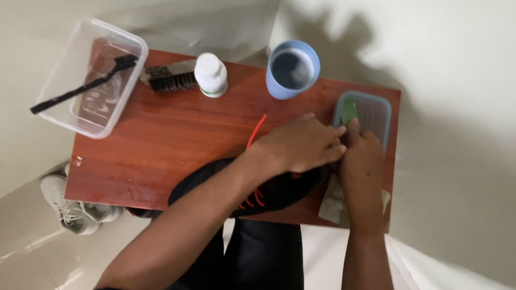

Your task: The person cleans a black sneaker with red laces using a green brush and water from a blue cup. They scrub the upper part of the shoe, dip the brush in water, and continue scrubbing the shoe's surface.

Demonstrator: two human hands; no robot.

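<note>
Dim, soft indoor light; a blurred shadow falls on the wall (385,41) beyond the hands; floor tiles (13,251) show glare.

Probably a home corner: small wooden table (154,149) against plain walls, tiled floor, sneakers (72,205) underneath.

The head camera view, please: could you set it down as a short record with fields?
Surface: small red-brown table in a room corner
Left hand: resting on a black shoe with red laces
Right hand: fingers at a green piece in a grey tub
Back edge: blue cup, white bottle, brush
Left end: clear container holding a thin black brush
Floor: pale shoe
</note>
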